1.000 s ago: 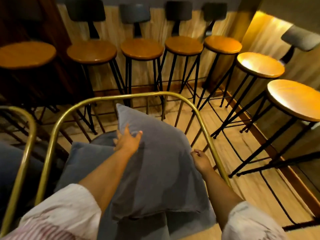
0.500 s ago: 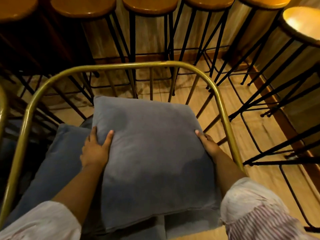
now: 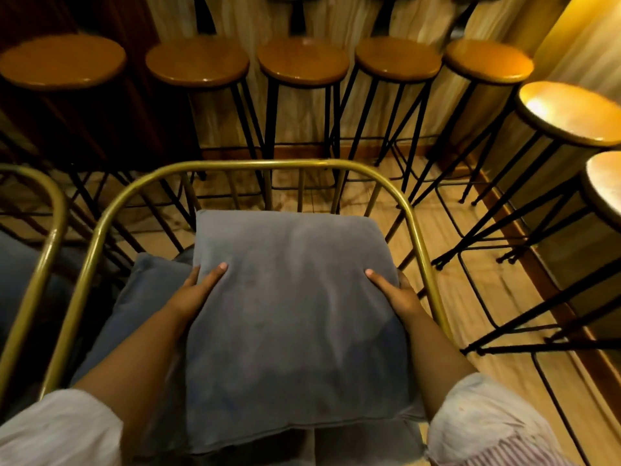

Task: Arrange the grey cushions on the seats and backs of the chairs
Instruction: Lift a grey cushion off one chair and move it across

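A square grey cushion (image 3: 295,317) lies flat and fills the middle of the view, inside the curved brass frame of a chair (image 3: 255,167). My left hand (image 3: 198,290) grips its left edge, thumb on top. My right hand (image 3: 393,290) grips its right edge the same way. A second grey cushion (image 3: 141,294) lies partly under it on the left, over the chair's seat. The seat itself is hidden by the cushions.
A second brass chair frame (image 3: 50,230) stands at the left with grey fabric inside it. Several tall stools with round wooden seats (image 3: 302,60) and thin black legs line the far wall and the right side. Wooden floor (image 3: 447,280) lies between.
The cushion came down from a tilted pose to lying flat. My left hand slid from its top to its left edge. The view tipped down, then lifted a little.
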A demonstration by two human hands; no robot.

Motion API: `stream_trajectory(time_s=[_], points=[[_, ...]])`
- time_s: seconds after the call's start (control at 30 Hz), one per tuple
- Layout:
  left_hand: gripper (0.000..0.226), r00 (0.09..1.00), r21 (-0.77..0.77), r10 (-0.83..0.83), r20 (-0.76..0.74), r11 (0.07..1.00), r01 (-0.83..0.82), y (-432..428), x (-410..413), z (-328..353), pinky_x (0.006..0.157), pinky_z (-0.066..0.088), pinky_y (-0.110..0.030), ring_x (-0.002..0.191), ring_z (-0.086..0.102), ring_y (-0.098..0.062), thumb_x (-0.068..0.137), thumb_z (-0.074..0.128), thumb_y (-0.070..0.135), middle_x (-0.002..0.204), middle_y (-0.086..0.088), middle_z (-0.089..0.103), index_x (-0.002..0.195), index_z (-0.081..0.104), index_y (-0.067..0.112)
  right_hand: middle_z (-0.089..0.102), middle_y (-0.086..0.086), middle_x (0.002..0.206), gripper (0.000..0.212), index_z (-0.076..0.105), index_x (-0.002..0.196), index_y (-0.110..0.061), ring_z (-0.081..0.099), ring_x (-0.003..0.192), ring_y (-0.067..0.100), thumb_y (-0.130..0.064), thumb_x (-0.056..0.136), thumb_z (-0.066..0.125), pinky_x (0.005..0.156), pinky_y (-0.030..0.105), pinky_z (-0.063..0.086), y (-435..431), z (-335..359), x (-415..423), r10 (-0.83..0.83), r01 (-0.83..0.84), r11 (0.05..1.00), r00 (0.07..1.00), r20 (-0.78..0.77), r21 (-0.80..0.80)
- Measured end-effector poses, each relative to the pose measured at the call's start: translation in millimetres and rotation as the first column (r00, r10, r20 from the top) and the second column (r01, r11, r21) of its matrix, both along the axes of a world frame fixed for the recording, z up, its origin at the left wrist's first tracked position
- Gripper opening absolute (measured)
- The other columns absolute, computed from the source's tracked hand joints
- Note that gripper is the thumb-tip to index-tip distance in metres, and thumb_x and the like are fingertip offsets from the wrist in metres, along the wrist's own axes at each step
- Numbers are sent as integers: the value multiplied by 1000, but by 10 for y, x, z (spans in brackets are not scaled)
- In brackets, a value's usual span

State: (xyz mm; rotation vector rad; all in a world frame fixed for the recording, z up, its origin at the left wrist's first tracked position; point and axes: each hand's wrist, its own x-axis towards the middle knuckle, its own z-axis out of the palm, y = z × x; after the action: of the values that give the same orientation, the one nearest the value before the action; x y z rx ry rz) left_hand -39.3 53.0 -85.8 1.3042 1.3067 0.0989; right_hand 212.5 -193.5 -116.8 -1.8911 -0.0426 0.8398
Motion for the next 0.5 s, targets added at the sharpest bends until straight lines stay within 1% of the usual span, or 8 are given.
stream_trajectory(time_s=[0.07, 0.1, 0.17, 0.23, 0.27, 0.33, 0.43, 0.5], points=[[85, 998, 15, 5, 65, 1000, -6, -90, -106, 201, 97, 41, -44, 133, 44, -36, 78, 62, 56, 153, -8, 36, 150, 25, 29, 59, -3, 132, 100, 47, 136, -32, 58, 117, 24, -69, 48, 77, 100, 41, 48, -63, 200, -153, -23, 21, 999, 997, 68, 30], [86, 995, 28, -3, 96, 1000, 0, -134, -176, 311, 95, 44, -43, 129, 47, -36, 75, 65, 56, 150, -8, 41, 148, 30, 28, 60, -4, 130, 99, 48, 136, -32, 59, 115, 23, -68, 49, 78, 99, 40, 49, -95, 299, -237, -35, 30, 998, 995, 94, 48], [84, 990, 58, -22, 138, 998, 14, -203, -351, 513, 88, 48, -41, 122, 53, -34, 74, 67, 56, 145, -8, 48, 146, 35, 28, 60, -5, 129, 89, 47, 137, -30, 58, 113, 21, -58, 59, 79, 97, 38, 49, -159, 503, -413, -45, 32, 996, 987, 151, 81], [79, 982, 94, -35, 187, 995, 18, -236, -603, 750, 81, 49, -37, 117, 56, -32, 77, 66, 53, 139, -5, 53, 145, 37, 25, 58, -3, 132, 86, 46, 137, -30, 57, 116, 23, -57, 62, 78, 99, 40, 48, -190, 758, -683, -46, 25, 994, 976, 213, 103], [76, 978, 127, -41, 205, 992, 15, -260, -756, 908, 82, 49, -36, 117, 56, -32, 79, 65, 51, 137, -2, 53, 145, 38, 23, 58, -2, 133, 85, 46, 137, -29, 57, 116, 23, -57, 64, 77, 99, 40, 47, -196, 899, -834, -40, 16, 994, 970, 238, 104], [76, 972, 172, -39, 232, 985, -2, -276, -1083, 1161, 89, 48, -39, 119, 54, -31, 79, 65, 51, 137, -1, 52, 145, 37, 26, 56, -3, 134, 83, 44, 139, -31, 56, 116, 23, -56, 66, 76, 98, 39, 46, -193, 1122, -1115, -28, -7, 992, 963, 267, 130], [78, 955, 249, -71, 288, 969, -3, -280, -1764, 1495, 92, 46, -39, 112, 55, -24, 74, 67, 55, 138, -1, 53, 143, 38, 34, 51, -3, 140, 88, 37, 143, -36, 52, 124, 26, -57, 66, 75, 104, 44, 43, -119, 1431, -1667, -2, -51, 984, 956, 292, 172], [85, 956, 278, -52, 290, 960, -32, -264, -2185, 1654, 98, 46, -43, 118, 55, -26, 68, 68, 64, 140, 0, 52, 143, 37, 39, 51, -1, 141, 88, 35, 144, -35, 51, 126, 27, -55, 69, 75, 106, 43, 41, -20, 1559, -1987, 13, -78, 978, 950, 313, 195]])
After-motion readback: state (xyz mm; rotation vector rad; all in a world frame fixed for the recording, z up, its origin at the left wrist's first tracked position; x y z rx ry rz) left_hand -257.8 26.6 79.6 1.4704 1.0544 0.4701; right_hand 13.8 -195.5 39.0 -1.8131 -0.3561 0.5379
